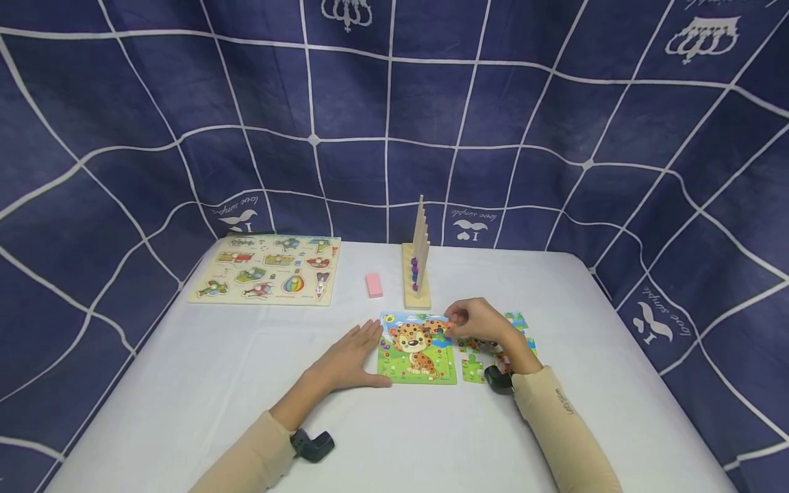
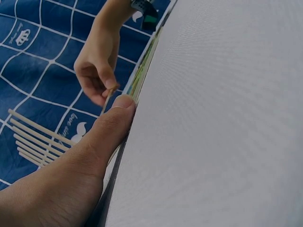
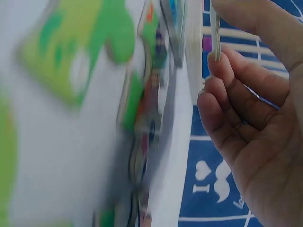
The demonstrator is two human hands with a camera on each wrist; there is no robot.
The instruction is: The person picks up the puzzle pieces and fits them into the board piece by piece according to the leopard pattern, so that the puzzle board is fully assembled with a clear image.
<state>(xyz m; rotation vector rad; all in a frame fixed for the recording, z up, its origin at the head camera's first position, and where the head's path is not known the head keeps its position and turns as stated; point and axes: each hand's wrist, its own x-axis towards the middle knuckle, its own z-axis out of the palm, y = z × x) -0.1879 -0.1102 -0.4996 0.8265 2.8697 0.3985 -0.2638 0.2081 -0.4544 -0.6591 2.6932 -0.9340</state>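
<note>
A jigsaw puzzle (image 1: 394, 371) with a spotted leopard cub on green grass lies flat in the middle of the white table. My left hand (image 1: 346, 361) rests along its left side, fingers extended toward the upper left corner and thumb at the lower left edge. In the left wrist view the thumb (image 2: 113, 118) lies straight. At the puzzle's upper right, my right hand (image 1: 483, 320) pinches a thin jigsaw piece (image 3: 216, 38), seen edge-on in the right wrist view. Loose jigsaw pieces (image 1: 472, 370) lie just right of the puzzle, partly hidden under the right hand and wrist.
Behind the puzzle stands a wooden rack (image 1: 417, 301) of upright rods with purple and blue beads. A pink block (image 1: 373, 285) lies left of it. A vehicle picture board (image 1: 283, 300) sits at the back left. Blue cloth (image 1: 345, 171) hangs around the table (image 1: 246, 383).
</note>
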